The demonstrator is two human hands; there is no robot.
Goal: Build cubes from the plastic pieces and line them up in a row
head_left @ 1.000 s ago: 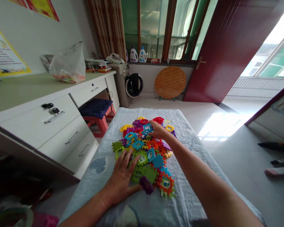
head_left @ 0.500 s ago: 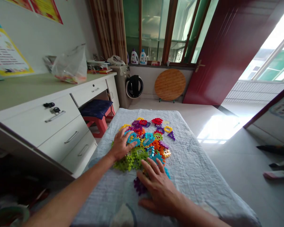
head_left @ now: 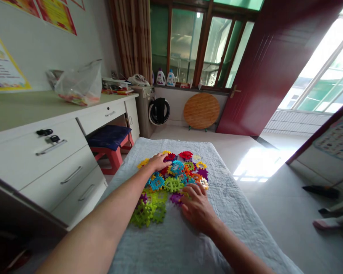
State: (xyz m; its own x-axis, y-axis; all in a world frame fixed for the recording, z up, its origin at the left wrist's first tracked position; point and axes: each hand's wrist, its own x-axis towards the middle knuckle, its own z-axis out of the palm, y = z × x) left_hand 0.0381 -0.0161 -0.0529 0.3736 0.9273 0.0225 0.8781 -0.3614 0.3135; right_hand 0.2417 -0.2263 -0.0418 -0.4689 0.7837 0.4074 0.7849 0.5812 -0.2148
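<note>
Colourful plastic interlocking building pieces lie in a loose heap on the cloth-covered table. My left hand reaches over the far left of the heap, fingers stretched out beside a red piece; its fingertips partly cover what lies under them. On the near right side, my right hand rests with fingers apart and bent over the pieces, next to a purple piece. Several green pieces sit at the near left, below my left forearm. A blue piece lies between the two hands.
The table wears a pale blue cloth. To the left stands a white desk with a plastic bag on top and a padded stool beside it. A washing machine and a round wooden board are behind.
My left hand has moved farther away across the heap. My right hand has moved forward onto the pieces. The green pieces now sit nearer, apart from the blue ones.
</note>
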